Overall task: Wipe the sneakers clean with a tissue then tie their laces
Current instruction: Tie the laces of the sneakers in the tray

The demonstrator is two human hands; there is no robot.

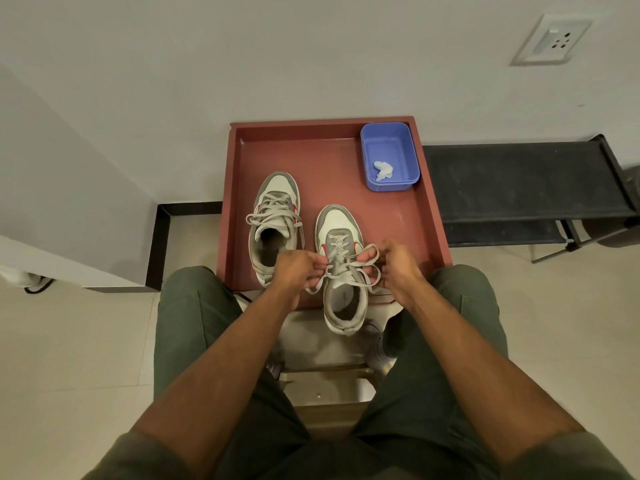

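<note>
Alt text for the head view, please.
Both hands, left hand and right hand, hold the laces of the right sneaker on a red tray. A crumpled tissue lies in a blue tub.

There are two sneakers: one sneaker on the left (275, 225) and one sneaker on the right (341, 271). There are two hands: a left hand (298, 265) and a right hand (398, 261). There is one red tray (332, 157). There is one blue box (389, 155). There is one crumpled tissue (383, 170). There is one black rack (526, 181). There is one wall socket (552, 39).
</note>
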